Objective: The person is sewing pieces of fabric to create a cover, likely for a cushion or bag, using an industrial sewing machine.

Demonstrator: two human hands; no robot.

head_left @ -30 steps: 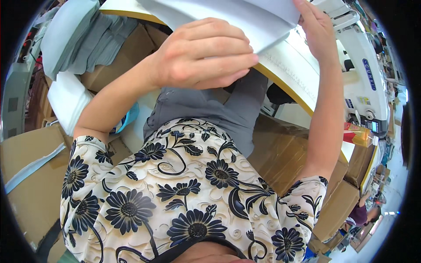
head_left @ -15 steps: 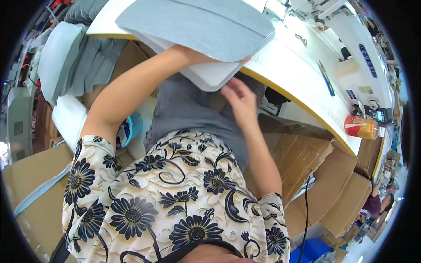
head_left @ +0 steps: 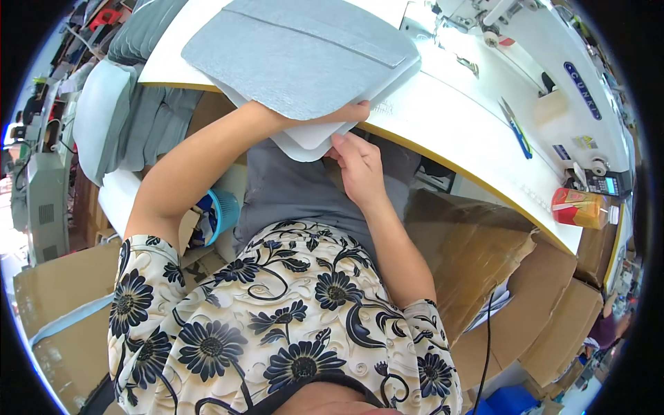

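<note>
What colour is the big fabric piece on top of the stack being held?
Light blue-grey fabric piece, lying over white layers; seen best in the head view.

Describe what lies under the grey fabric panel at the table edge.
Under the grey fabric panel a white padded piece sticks out, held by the left hand and right hand; the rest is covered.

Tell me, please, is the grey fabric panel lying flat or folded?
Flat: the grey fabric panel lies spread over the white table, overhanging its edge.
</note>
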